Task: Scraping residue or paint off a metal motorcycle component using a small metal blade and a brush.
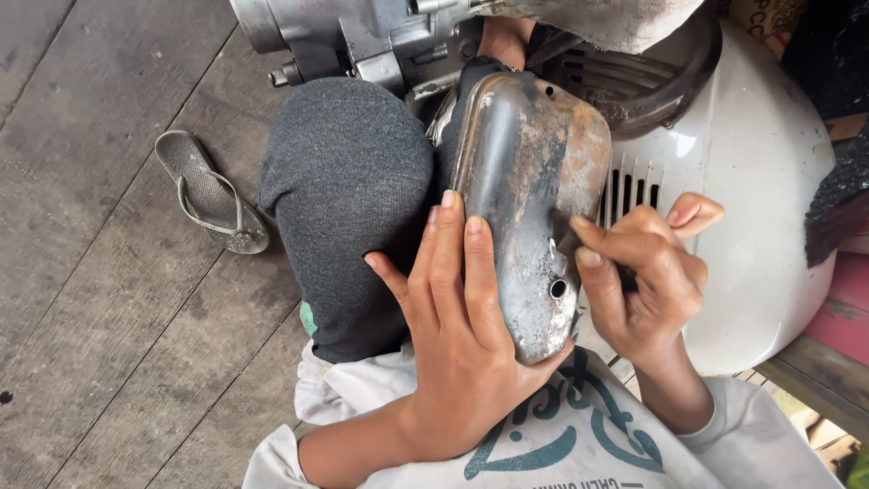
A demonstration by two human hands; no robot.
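Observation:
A rusty, dull grey metal cover (529,190) with a small round hole near its lower end rests against my dark-trousered knee (348,199). My left hand (462,335) holds it from the near side, fingers spread flat over its left face. At the cover's right edge my right hand (647,281) has its fingers pinched together; whatever it holds is too small to make out.
A white rounded body panel (751,181) with vent slots lies behind the cover on the right. A grey engine block (362,32) sits at the top. A worn sandal (210,192) lies on the wooden plank floor (100,299) at left.

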